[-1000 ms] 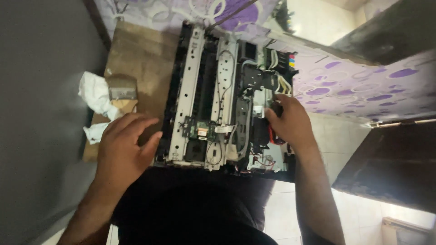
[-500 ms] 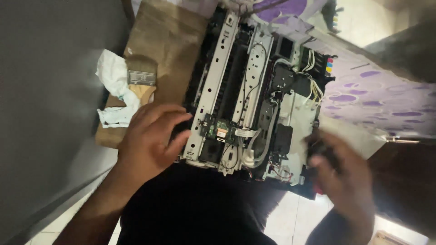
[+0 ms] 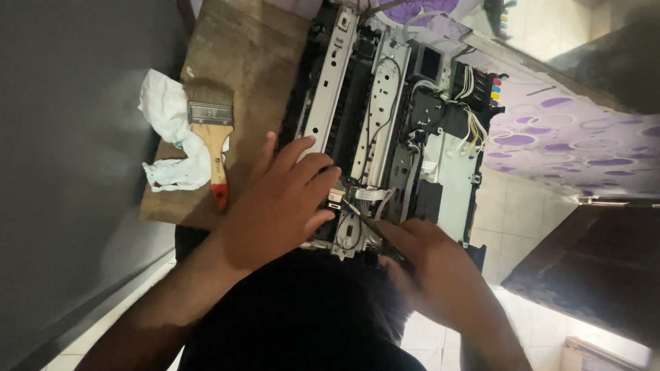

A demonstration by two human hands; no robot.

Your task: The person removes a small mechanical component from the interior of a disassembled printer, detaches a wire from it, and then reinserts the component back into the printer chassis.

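An opened printer point(image 3: 385, 117) with bare metal rails, wiring and a small circuit board lies on a wooden board point(image 3: 240, 62). My left hand point(image 3: 275, 206) rests flat on the printer's near left corner, with its fingers spread over the metal rail. Curled around a thin dark screwdriver point(image 3: 368, 223), my right hand point(image 3: 440, 268) is at the near edge. The tool's tip points at the circuit board area beside a white ribbon cable. My dark-clothed lap hides the printer's nearest edge.
A paintbrush point(image 3: 213, 137) with a wooden handle and red tip lies on a crumpled white cloth point(image 3: 165, 117) at the board's left. Coloured ink tubes point(image 3: 495, 89) sit at the printer's far right. A purple-patterned cover point(image 3: 570, 144) and dark furniture point(image 3: 591, 268) are to the right.
My right hand left the printer's right side, swung out to the lower right, and came back to the near edge with the screwdriver. My left hand stayed on the near left corner.
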